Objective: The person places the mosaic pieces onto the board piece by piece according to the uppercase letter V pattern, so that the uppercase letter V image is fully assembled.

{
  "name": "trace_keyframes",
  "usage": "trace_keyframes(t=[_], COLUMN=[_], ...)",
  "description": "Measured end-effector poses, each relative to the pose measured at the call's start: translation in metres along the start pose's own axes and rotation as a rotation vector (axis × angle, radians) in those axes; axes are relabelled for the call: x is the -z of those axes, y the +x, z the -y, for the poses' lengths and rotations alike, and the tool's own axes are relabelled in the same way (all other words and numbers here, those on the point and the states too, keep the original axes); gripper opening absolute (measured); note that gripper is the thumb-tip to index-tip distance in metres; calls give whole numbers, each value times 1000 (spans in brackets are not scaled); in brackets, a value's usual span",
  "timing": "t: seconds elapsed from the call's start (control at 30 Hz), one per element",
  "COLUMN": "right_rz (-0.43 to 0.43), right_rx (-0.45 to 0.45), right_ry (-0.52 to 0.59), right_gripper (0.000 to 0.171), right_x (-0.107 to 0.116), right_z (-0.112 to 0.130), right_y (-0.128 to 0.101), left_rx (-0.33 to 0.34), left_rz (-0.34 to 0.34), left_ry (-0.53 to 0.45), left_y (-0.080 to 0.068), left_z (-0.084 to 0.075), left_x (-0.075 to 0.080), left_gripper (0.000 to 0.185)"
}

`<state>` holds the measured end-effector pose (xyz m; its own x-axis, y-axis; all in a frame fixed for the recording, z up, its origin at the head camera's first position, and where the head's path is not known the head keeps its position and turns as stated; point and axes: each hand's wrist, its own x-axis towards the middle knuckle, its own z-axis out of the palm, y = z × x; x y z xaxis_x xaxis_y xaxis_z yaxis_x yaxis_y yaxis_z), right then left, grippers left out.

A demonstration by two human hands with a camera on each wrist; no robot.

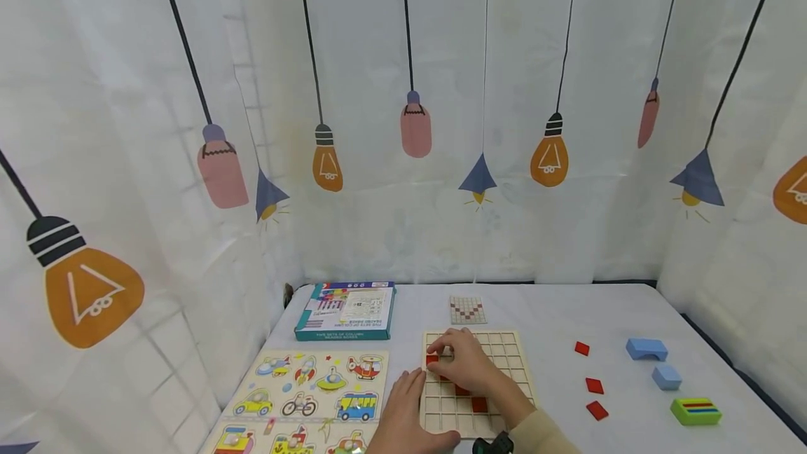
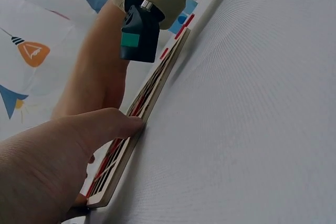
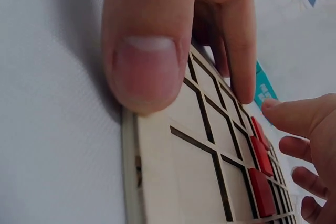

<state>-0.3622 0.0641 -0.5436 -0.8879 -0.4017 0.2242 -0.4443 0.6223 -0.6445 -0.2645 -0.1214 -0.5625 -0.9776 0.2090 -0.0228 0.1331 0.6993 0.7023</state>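
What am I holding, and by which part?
Your left hand holds the grid board by its left and near edges; whether the right hand pinches a red tile can't be told.

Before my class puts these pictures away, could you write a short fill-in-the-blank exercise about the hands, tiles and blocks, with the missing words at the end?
1. The hand at the near left corner of the grid board is the person's ____ hand.
2. The loose red tiles to the right of the board number ____.
3. The arch block is colored ____.
4. The striped block is mostly ____.

Missing words: left; three; blue; green.
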Motion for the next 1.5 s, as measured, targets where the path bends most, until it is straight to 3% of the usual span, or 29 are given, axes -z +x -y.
trace_keyframes(t=[0.63,0.83,1.5], right_rz=[4,3,-69], right_rx=[11,-38,-102], right_ry=[9,29,-95], right_gripper=[20,22,22], right_x=[40,57,104], right_z=[-2,-8,-37], right_y=[-58,-76,-130], left_rx=[49,68,28], left_rz=[-30,-4,-10], left_ry=[1,-32,-54], left_y=[-2,-1,-3], left_z=[-4,-5,-5], left_x=[-2,-3,-2], left_gripper=[124,123,123])
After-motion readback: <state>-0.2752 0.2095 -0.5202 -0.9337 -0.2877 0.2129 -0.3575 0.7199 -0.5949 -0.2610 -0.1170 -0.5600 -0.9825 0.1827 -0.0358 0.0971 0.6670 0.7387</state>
